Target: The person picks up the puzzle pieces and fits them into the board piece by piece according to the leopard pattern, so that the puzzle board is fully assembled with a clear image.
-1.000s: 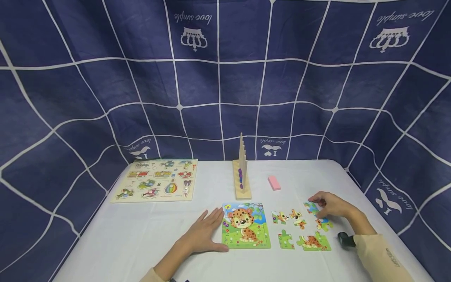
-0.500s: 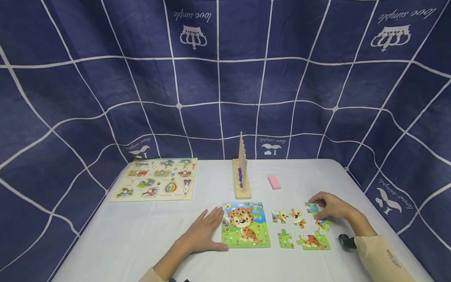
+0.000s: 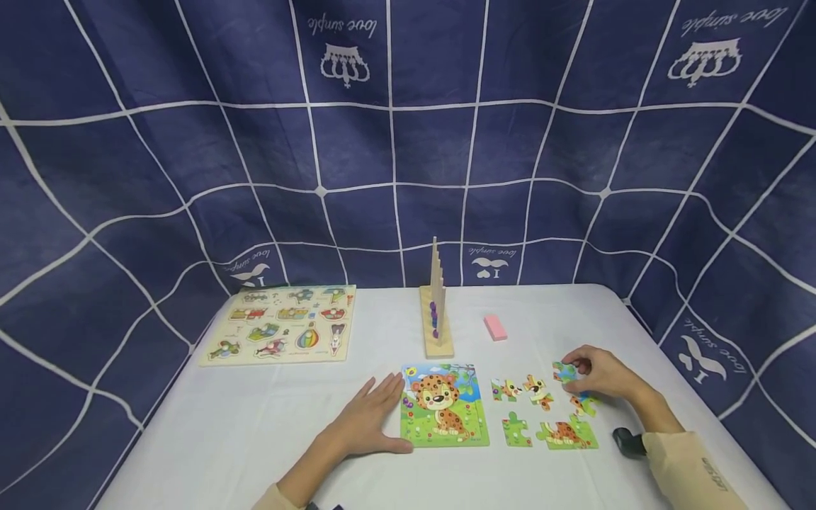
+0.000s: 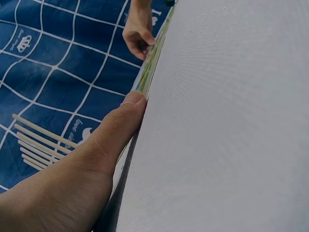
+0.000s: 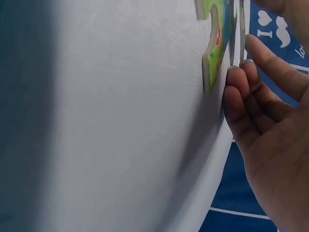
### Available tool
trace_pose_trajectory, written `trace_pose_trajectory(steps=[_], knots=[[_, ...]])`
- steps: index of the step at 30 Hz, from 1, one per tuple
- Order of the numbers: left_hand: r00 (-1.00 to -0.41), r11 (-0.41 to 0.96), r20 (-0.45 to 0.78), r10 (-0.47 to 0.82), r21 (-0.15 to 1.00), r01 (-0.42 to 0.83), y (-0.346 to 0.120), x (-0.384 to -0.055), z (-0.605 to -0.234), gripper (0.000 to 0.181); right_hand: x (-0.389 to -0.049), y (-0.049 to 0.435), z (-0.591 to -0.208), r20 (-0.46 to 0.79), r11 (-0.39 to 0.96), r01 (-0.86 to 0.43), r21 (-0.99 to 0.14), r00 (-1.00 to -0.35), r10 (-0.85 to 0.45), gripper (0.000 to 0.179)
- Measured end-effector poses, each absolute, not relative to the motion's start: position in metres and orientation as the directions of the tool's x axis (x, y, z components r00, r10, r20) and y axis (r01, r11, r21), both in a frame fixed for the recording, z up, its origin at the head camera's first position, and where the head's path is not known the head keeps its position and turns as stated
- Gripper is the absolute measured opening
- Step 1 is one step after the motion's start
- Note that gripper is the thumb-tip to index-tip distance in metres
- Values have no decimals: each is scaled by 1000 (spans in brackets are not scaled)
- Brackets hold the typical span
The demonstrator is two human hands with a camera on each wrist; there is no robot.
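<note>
In the head view, my left hand (image 3: 370, 419) lies on the table, fingers spread, fingertips and thumb touching the left side of a square leopard jigsaw puzzle (image 3: 444, 407). My right hand (image 3: 602, 373) is over the loose pieces on the right. Its thumb and index finger pinch a blue and green puzzle piece (image 3: 564, 371). Below that hand a green and orange piece (image 3: 580, 405) is partly covered. In the right wrist view, the other fingers (image 5: 236, 96) curl down near the table, beside a green piece (image 5: 212, 67).
Other loose pieces lie nearby: a leopard-face piece (image 3: 506, 389), a green corner piece (image 3: 516, 431) and a body piece (image 3: 567, 434). Behind stand a wooden peg stand (image 3: 438, 347) with purple beads and a pink block (image 3: 495, 328). A vehicle peg puzzle board (image 3: 280, 326) lies back left.
My right thumb has slid a little to the left toward the blue and green piece, which sits slightly farther out. My left hand and the leopard puzzle keep their places.
</note>
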State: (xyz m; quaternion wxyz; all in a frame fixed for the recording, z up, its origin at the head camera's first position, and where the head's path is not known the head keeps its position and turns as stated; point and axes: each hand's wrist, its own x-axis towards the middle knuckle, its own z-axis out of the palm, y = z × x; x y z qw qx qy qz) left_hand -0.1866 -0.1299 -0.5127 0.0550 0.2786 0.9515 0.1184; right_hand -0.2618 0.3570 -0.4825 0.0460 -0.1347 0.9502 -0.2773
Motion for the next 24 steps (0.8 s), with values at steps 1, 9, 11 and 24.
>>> trace_pose_trajectory(steps=[1, 9, 11, 24], knots=[[-839, 816, -38, 543, 257, 517, -130, -186, -513, 120, -262, 357, -483, -11, 810, -232, -539, -959, -282, 54], [-838, 816, -28, 546, 247, 523, -131, -187, -514, 120, -263, 355, -482, -10, 816, -226, -531, -962, -273, 54], [-838, 816, -27, 545, 248, 522, -131, -186, -514, 119, -263, 353, -481, -14, 814, -229, -534, -960, -279, 53], [-842, 817, -27, 540, 257, 516, -130, -187, -514, 120, -261, 338, -471, -47, 803, -219, -554, -955, -293, 53]])
